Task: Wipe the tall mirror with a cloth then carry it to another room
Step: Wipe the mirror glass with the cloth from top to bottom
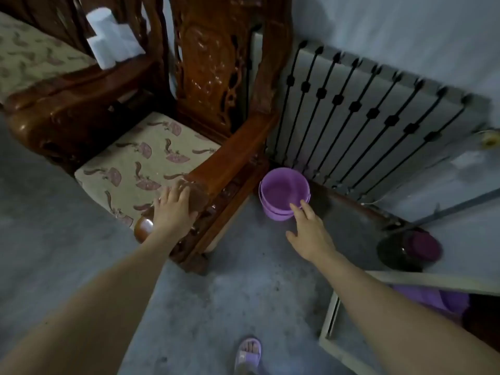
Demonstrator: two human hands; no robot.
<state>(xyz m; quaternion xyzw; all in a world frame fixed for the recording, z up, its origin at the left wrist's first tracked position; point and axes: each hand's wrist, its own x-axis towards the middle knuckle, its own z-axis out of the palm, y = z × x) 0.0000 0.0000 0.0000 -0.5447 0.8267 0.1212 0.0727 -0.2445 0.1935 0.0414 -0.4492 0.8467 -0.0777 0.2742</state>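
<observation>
Container first: a purple plastic bucket [272,211] stands on the grey concrete floor [230,293], just beside the front leg of a carved wooden armchair [213,77] and in front of a grey radiator [365,109] with a black barred grille. Its inside shows only purple wall and bottom (whether it holds water cannot be told; the doubled rim may be two buckets nested). The right hand [311,231] reaches over it, grip spread, fingers straight, with the fingertips [295,207] at the near rim and nothing pinched. The left hand [173,209] rests on the rounded front end of the chair's armrest [230,155], grip spread and lying flat on the wood, beside the fan-patterned seat cushion [140,163]. The task's thing, the tall mirror [328,320], is at the lower right, near the right forearm: pale frame, only one corner in view, its glass reflecting grey floor and a patch of purple fabric. A dark round vessel [397,253] with a purple top sits on the floor beyond the mirror (blurred). A lilac sandal [250,353] shows at the bottom edge.
</observation>
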